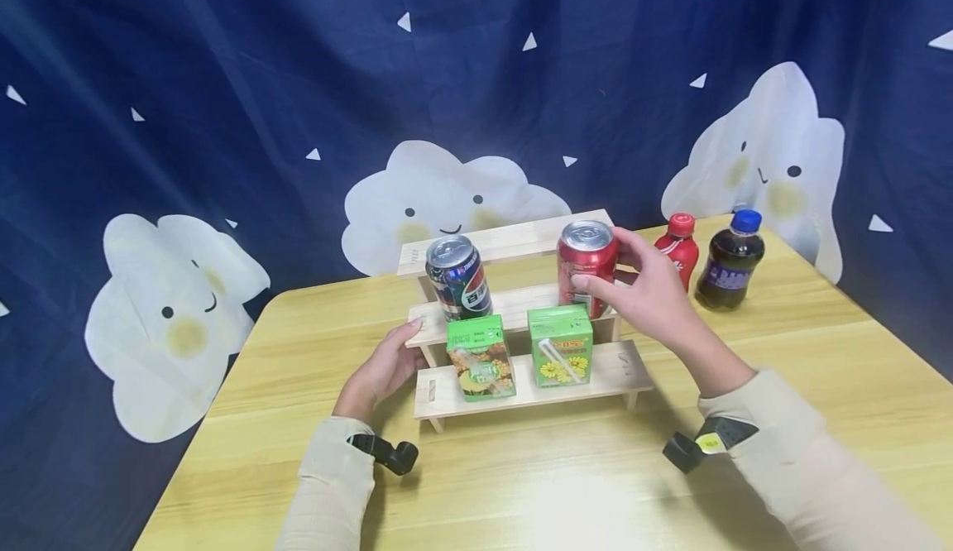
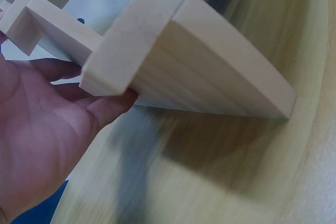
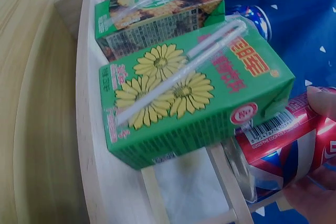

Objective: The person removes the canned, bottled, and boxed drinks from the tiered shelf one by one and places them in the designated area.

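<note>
A three-tier wooden display rack stands on the table. My left hand grips its left end at the middle tier, fingers under the planks in the left wrist view. At the right end of that tier, my right hand holds a red Coca-Cola can upright between thumb and fingers. The right wrist view shows the can's base close over the tier. A dark blue Pepsi can stands on the tier's left. Two green drink cartons, pineapple and chrysanthemum, occupy the bottom tier.
Right of the rack, a small red bottle and a dark drink bottle with a blue cap stand on the wooden table. Behind hangs a dark blue curtain with white clouds. The top tier lies behind the cans.
</note>
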### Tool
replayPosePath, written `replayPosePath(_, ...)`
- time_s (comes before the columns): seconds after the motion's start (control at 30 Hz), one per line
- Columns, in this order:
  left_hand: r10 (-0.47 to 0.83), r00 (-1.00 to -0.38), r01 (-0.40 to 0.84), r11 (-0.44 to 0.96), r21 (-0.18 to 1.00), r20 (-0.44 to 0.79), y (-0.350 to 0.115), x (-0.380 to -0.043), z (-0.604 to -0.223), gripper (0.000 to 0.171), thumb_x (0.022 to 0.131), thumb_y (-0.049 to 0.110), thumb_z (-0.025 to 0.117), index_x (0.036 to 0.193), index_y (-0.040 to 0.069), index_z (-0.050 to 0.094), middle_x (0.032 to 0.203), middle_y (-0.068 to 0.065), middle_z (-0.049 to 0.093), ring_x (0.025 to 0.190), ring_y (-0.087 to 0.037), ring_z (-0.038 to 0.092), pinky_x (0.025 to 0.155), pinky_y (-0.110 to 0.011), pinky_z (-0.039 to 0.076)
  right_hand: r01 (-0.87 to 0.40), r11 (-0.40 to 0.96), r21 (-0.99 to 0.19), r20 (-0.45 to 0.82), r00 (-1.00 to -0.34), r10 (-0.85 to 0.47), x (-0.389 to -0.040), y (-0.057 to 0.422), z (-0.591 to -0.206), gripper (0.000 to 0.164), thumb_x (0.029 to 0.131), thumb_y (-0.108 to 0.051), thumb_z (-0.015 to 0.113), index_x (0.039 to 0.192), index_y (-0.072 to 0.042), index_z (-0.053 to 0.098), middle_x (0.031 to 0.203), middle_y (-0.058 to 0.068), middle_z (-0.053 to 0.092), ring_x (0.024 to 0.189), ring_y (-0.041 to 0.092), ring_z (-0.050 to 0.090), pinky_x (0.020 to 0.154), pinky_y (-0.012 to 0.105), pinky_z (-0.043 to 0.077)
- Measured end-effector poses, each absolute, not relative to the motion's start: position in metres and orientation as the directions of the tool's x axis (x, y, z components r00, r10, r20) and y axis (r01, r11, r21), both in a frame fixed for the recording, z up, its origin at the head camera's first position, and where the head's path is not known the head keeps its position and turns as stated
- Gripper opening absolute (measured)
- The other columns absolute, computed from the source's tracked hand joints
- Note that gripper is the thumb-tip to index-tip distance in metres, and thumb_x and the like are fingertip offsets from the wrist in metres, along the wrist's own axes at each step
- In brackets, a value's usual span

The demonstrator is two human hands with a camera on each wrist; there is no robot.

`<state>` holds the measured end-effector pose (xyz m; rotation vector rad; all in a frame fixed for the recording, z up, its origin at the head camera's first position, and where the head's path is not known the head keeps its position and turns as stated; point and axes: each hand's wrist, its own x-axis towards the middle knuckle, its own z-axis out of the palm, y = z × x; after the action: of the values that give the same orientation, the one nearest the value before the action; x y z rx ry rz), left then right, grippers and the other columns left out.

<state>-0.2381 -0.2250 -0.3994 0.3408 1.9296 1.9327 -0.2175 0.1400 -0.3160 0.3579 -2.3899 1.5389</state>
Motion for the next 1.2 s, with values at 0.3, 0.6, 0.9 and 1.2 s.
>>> replayPosePath(0.3,0.437,-0.894,-0.095,0.031,0.995,-0.099,-0.226,-0.239,-0.400,0.059,0.101,0.035,0.022,0.146,-0.004,0.021,0.141,-0.025,0.038,0.121,-0.019,0.048,0.101,-0.040,0.039,-0.358,0.425,-0.831,0.376,-0.926,-0.045,-0.215,0.146,-0.314,0.075,0.078,-0.029,0.078,0.139,-0.005,0.041,0.125,0.021,0.057,0.114,0.034,0.056,0.093,0.048,0.046)
replayPosePath(0.6,0.437,-0.894,-0.099,0.026,0.995,-0.101,-0.224,-0.239,-0.400,0.058,0.101,0.033,0.022,0.145,-0.005,0.022,0.140,-0.025,0.039,0.117,-0.017,0.050,0.098,-0.037,0.042,-0.345,0.451,-0.823,0.375,-0.927,-0.024,-0.212,0.151,-0.314,0.076,0.078,-0.030,0.078,0.139,-0.003,0.041,0.124,0.021,0.057,0.113,0.034,0.056,0.092,0.048,0.047)
replayPosePath(0.9,0.447,-0.890,-0.093,0.017,0.995,-0.091,-0.225,-0.239,-0.401,0.058,0.102,0.033,0.022,0.145,-0.006,0.021,0.138,-0.021,0.043,0.115,-0.015,0.051,0.098,-0.036,0.042,-0.340,0.507,-0.792,0.397,-0.918,0.004,-0.209,0.164,-0.314,0.071,0.079,-0.029,0.076,0.137,-0.002,0.043,0.120,0.021,0.058,0.106,0.035,0.059,0.090,0.048,0.048)
replayPosePath(1.2,0.442,-0.892,-0.094,0.020,0.995,-0.093,-0.224,-0.238,-0.400,0.059,0.102,0.034,0.022,0.145,-0.005,0.021,0.139,-0.022,0.041,0.118,-0.016,0.050,0.101,-0.039,0.040,-0.312,0.529,-0.789,0.396,-0.917,0.051,-0.207,0.179,-0.315,0.073,0.079,-0.030,0.076,0.138,-0.004,0.042,0.122,0.021,0.057,0.108,0.034,0.058,0.089,0.044,0.047)
